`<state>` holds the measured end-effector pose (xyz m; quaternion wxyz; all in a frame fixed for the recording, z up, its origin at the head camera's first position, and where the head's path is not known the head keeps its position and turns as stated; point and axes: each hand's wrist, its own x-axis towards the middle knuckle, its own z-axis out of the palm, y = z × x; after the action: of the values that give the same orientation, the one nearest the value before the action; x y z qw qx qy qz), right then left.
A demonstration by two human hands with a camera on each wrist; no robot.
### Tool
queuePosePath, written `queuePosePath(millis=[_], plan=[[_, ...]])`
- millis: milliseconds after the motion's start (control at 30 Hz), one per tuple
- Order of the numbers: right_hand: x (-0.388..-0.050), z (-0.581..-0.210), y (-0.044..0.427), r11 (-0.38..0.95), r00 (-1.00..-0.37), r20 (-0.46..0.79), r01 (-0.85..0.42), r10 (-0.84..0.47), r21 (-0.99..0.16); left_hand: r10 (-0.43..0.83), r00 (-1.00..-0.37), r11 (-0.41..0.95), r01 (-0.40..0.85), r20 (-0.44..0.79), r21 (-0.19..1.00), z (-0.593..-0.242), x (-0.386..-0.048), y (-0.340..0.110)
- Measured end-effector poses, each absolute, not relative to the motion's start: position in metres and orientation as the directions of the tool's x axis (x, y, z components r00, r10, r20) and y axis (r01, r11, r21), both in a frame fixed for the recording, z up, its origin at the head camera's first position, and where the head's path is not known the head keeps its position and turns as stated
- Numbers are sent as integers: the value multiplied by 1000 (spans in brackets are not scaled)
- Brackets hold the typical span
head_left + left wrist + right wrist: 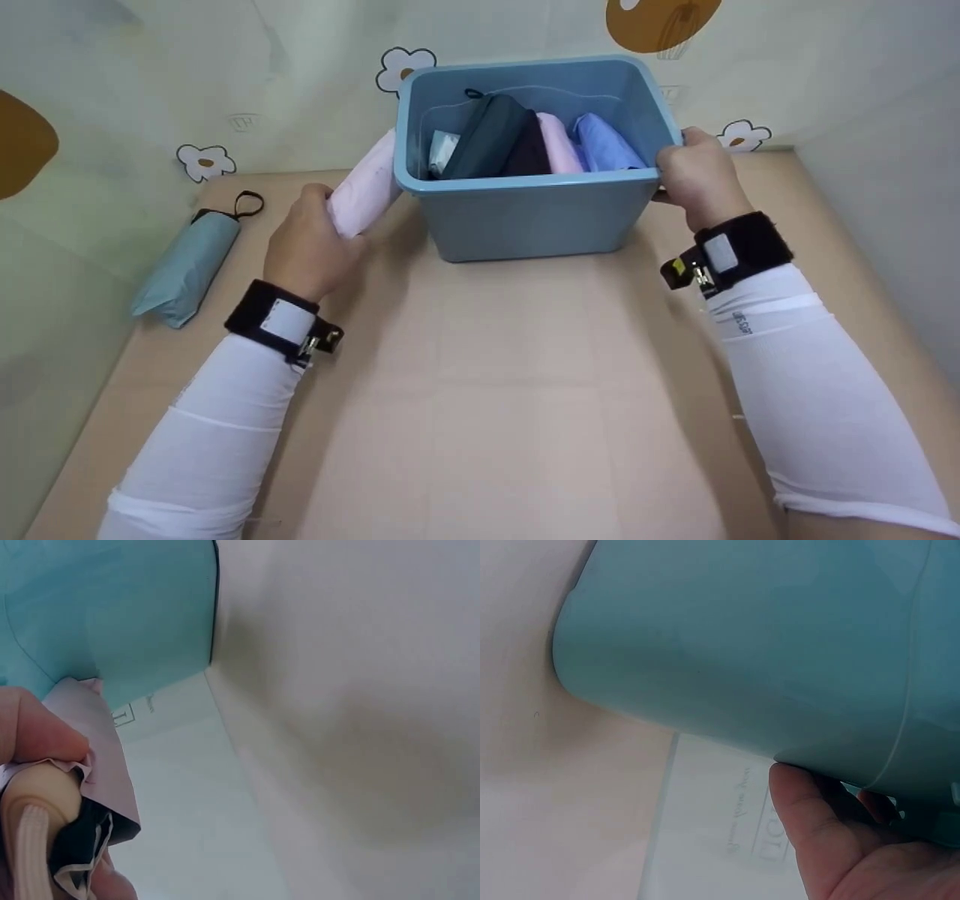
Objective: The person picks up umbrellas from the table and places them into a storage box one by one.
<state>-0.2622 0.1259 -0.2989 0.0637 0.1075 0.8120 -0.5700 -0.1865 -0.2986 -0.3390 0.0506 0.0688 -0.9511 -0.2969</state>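
Observation:
My left hand grips a folded pale pink umbrella beside the left wall of a blue plastic bin. In the left wrist view the umbrella's beige handle and ribbed strap show between the fingers. On the right, my right hand holds the bin by its side just under the rim, fingers curled there. The bin stands at the back of the table. In it lie a dark green folded umbrella, a black one, a pink one and a blue one.
A light teal folded umbrella with a black wrist loop lies on the table's left side. A small pale packet sits in the bin's left corner. Behind the bin rises a wall covering with flower prints; the beige table spreads in front.

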Motion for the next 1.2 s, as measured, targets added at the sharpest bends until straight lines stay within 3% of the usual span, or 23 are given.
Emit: queuePosePath(millis=[767, 1200], plan=[[-262, -300, 128, 334, -969, -223, 246, 107, -910, -228, -961, 779, -83, 157, 622, -332, -184, -291], [-263, -298, 126, 337, -966, -238, 259, 105, -905, -254, -955, 744, -91, 155, 662, -335, -183, -291]])
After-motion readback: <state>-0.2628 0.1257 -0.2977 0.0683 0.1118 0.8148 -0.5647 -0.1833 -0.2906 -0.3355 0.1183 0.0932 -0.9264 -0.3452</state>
